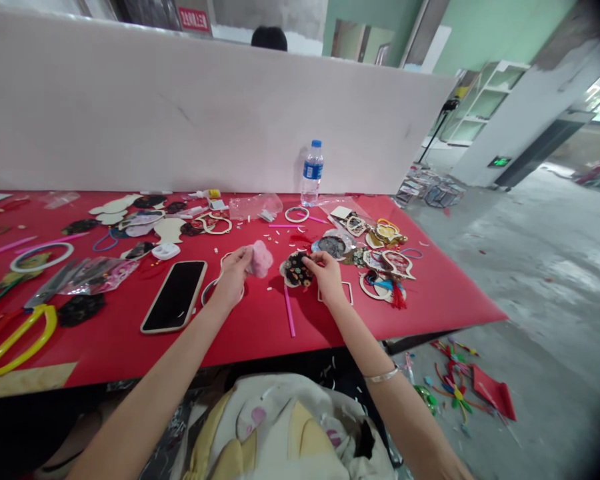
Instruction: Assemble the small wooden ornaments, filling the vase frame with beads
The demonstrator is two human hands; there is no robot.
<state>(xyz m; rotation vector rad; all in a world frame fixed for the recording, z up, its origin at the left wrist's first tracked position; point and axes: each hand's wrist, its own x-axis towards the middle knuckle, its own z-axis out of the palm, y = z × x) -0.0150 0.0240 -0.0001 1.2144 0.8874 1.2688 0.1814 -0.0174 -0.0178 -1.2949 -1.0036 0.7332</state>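
Between the thumb and fingers of my left hand (234,275) is a pink flower-shaped piece (261,259), held just above the red table (250,337). My right hand (326,272) pinches a black patterned fabric piece (298,269) with a pale edge showing at its left side. The two pieces are apart, side by side. Below them lies a pink stick (289,311). A pale ring (209,291) is partly hidden under my left hand, and a thin square frame (349,293) lies partly behind my right hand.
A phone (174,297) lies left of my left hand, with yellow-handled scissors (23,340) further left. A water bottle (312,175) stands at the back by a white partition (180,107). Fabric scraps and wooden shapes (387,263) lie on both sides. A head (269,38) shows beyond the partition.
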